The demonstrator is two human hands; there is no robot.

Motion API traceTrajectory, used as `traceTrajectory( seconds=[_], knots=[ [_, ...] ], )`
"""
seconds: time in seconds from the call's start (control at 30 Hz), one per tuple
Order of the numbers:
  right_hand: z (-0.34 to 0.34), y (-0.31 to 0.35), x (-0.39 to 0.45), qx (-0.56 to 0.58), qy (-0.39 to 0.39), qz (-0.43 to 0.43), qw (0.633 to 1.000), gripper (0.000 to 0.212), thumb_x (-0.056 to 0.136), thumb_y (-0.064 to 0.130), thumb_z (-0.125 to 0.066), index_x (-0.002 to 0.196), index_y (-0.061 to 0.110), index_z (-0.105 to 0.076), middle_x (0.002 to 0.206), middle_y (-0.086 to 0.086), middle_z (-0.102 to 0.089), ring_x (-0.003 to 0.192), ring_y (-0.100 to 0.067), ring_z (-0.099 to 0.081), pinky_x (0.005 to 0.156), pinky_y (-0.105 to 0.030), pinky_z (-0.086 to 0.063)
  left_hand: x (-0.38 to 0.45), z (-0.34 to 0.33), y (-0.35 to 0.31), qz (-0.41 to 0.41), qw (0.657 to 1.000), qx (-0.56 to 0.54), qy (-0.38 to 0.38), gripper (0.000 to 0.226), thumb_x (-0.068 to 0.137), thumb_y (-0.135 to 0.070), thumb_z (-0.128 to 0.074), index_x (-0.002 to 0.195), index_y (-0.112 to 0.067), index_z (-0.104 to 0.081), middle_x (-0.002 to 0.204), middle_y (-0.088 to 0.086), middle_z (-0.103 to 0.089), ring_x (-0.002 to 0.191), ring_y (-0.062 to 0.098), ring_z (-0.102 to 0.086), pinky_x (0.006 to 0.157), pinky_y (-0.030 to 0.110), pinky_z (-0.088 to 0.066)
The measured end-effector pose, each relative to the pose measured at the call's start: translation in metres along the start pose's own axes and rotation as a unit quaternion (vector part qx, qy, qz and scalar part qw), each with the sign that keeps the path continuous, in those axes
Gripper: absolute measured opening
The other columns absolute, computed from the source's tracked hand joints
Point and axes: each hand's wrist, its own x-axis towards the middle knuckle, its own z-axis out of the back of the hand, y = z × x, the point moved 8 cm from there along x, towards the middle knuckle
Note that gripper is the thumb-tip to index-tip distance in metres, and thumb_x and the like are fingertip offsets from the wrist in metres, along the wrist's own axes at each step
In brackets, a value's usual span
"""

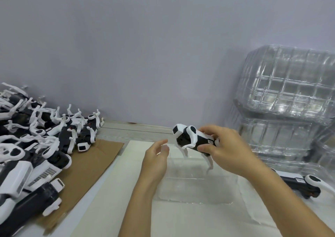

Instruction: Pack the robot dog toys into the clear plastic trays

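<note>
My right hand grips a black-and-white robot dog toy by its rear body, holding it in the air with its head to the left and its legs hanging down. Under it lies a clear plastic tray on the white table top. My left hand hovers just left of the toy, fingers relaxed and loosely curved, holding nothing. It does not touch the toy.
A big pile of robot dog toys covers a brown cardboard sheet at left. Stacks of clear trays stand at the back right. Another robot dog toy lies in a clear tray at right. A wall runs behind.
</note>
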Motion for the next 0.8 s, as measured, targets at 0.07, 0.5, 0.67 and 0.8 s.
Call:
traceTrajectory(
  seconds=[0.07, 0.5, 0.67, 0.8],
  knots=[
    [-0.007, -0.002, 0.007, -0.049, 0.052, -0.003, 0.997, 0.022, 0.083, 0.021, -0.076, 0.098, 0.034, -0.067, 0.085, 0.017, -0.066, 0.079, 0.002, -0.058, 0.065, -0.010, -0.041, 0.001, 0.001, 0.000, -0.005, 1.000, 0.000, -0.006, 0.023, 0.103, -0.029, -0.049, 0.121, -0.037, -0.061, 0.127, -0.015, -0.060, 0.103, -0.009, -0.050, 0.083, 0.021, -0.037],
    [-0.026, 0.008, 0.016, -0.272, 0.164, 0.046, 0.947, 0.021, 0.087, 0.037, -0.068, 0.105, 0.034, -0.058, 0.097, 0.013, -0.060, 0.088, -0.016, -0.056, 0.075, -0.034, -0.049, 0.001, 0.000, -0.002, -0.003, 1.000, -0.010, -0.017, 0.029, 0.104, -0.023, -0.044, 0.127, -0.029, -0.061, 0.123, -0.015, -0.056, 0.113, 0.005, -0.048, 0.090, 0.021, -0.033],
    [-0.031, 0.009, 0.011, -0.318, 0.183, 0.056, 0.928, 0.023, 0.089, 0.039, -0.064, 0.108, 0.030, -0.056, 0.099, 0.011, -0.057, 0.087, -0.016, -0.054, 0.073, -0.033, -0.049, 0.001, -0.002, -0.002, -0.005, 1.000, -0.002, -0.009, 0.029, 0.105, -0.024, -0.043, 0.127, -0.032, -0.060, 0.123, -0.016, -0.055, 0.114, 0.004, -0.047, 0.091, 0.020, -0.032],
    [-0.034, 0.009, 0.011, -0.330, 0.198, 0.058, 0.921, 0.019, 0.088, 0.037, -0.064, 0.105, 0.029, -0.059, 0.095, 0.009, -0.055, 0.085, -0.016, -0.054, 0.066, -0.030, -0.043, 0.000, -0.002, -0.002, -0.006, 1.000, 0.008, -0.007, 0.028, 0.105, -0.023, -0.043, 0.125, -0.033, -0.060, 0.126, -0.014, -0.057, 0.111, 0.002, -0.049, 0.091, 0.021, -0.033]
  ],
)
